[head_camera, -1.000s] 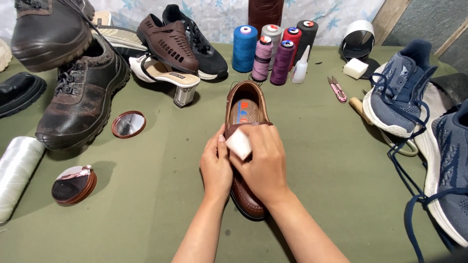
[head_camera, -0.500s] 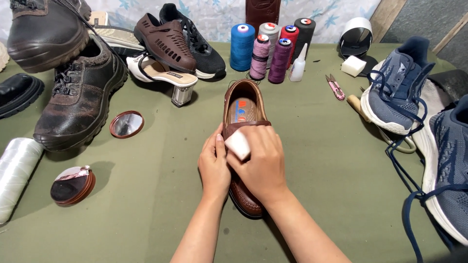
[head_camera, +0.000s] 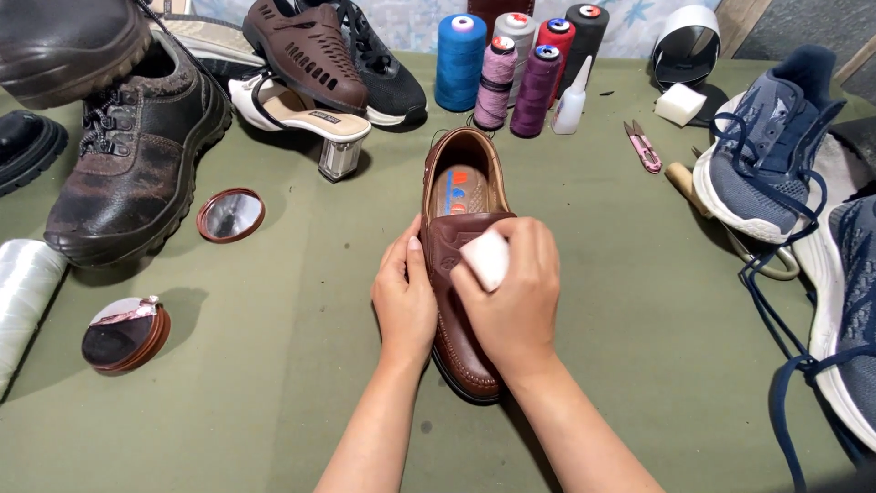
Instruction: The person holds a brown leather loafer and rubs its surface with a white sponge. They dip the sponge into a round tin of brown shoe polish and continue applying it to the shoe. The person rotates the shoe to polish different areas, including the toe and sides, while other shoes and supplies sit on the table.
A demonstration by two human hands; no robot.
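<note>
The brown leather loafer [head_camera: 461, 265] lies on the olive-green table cloth [head_camera: 274, 365] near its middle, its long axis running almost straight away from the person, heel opening at the far end and toe at the near end, partly hidden under the wrists. A small white sponge block [head_camera: 485, 256] rests on the loafer's vamp, directly under the right hand [head_camera: 511, 297], whose fingers are curled shut around it and press it onto the leather. The left hand [head_camera: 404, 297] lies along the shoe's left flank, fingers loosely bent and touching the side, steadying it rather than grasping anything separate. Both hands are on the shoe; the right sits on top, the left beside. Just left of the shoe an open round polish tin [head_camera: 231, 215] sits apart, and its lid or twin [head_camera: 125, 334] lies nearer the person. Beyond the heel stand thread spools [head_camera: 511, 64], and grey-blue sneakers [head_camera: 776, 164] lie well to the right.
</note>
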